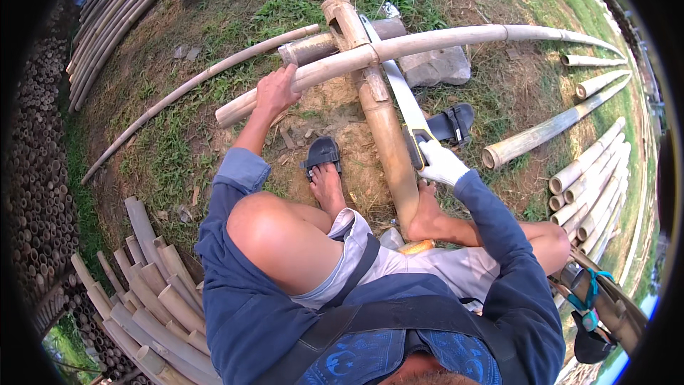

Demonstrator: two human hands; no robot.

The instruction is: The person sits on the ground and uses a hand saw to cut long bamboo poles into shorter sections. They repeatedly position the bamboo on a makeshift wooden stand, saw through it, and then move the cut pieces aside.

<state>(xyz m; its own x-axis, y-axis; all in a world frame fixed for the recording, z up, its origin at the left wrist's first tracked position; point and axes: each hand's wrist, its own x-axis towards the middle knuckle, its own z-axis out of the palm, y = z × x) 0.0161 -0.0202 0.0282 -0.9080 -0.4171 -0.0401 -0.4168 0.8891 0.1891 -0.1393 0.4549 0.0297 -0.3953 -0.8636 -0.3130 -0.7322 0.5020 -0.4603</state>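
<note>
In the left hand (278,91), a pole (438,40) of pale tan bamboo, round and smooth, ringed at the joints. Held near one end, with a short length jutting left beyond the grip and the long remainder running off to the right, thinning far from the grip. In the right hand (440,164), a saw (405,98) with a long, pale blade and a black-and-yellow handle. Points forward and left from the grip, crossing the pole right of the left hand.
</note>
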